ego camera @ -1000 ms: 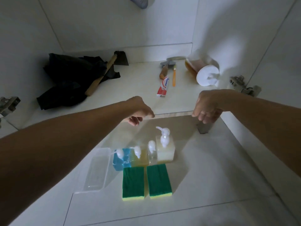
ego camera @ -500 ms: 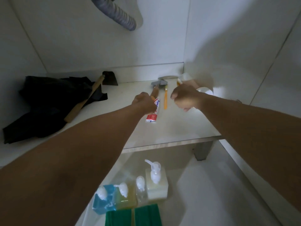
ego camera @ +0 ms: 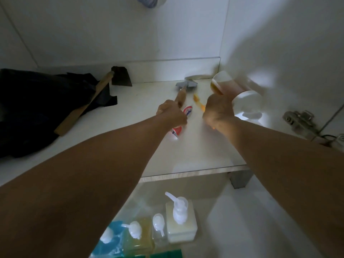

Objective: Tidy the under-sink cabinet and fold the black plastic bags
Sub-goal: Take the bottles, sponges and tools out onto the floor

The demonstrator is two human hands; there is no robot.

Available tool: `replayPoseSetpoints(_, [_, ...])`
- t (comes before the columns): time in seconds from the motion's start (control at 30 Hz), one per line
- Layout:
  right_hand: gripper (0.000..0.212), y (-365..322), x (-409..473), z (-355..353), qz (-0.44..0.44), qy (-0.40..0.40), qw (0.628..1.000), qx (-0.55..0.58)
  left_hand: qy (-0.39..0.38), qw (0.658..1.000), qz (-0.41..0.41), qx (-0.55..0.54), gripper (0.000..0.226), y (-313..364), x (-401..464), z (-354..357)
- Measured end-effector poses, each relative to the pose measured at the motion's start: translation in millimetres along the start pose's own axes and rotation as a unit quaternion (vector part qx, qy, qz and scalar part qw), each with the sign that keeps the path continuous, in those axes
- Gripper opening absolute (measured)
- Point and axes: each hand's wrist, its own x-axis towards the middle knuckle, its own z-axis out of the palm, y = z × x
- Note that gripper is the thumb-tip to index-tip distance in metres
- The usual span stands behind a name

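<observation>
Reaching deeper now, my left hand (ego camera: 172,114) grasps the toothpaste tube (ego camera: 183,118). My right hand (ego camera: 218,108) clenches the orange toothbrush (ego camera: 199,102); clearing begins.

Two bare, sleeveless forearms (ego camera: 93,183)

Home under-sink cabinet — drain hose (ego camera: 147,0), soap bottles (ego camera: 181,224), toothpaste (ego camera: 183,120)

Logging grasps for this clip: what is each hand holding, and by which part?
The left hand closes on the toothpaste tube around its middle. The right hand is by the toothbrush and the amber bottle; its hold cannot be told.
</observation>
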Motion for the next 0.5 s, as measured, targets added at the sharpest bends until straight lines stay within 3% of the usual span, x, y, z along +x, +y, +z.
replayPoseSetpoints(0.17, [0.005, 11, -21, -16, 0.070, -0.083, 0.990, 0.086, -0.046, 0.995, -0.034, -0.079, 0.056, 6, -27, -3])
replayPoseSetpoints(0.3, [0.005, 25, -59, -39, 0.127, -0.177, 0.958, 0.184, -0.163, 0.953, -0.110, -0.229, 0.034, 10, -69, -17])
replayPoseSetpoints(0.5, [0.007, 55, -130, -65, 0.162, -0.263, 0.920, 0.240, -0.278, 0.916, -0.098, -0.271, 0.024, 12, -147, -26])
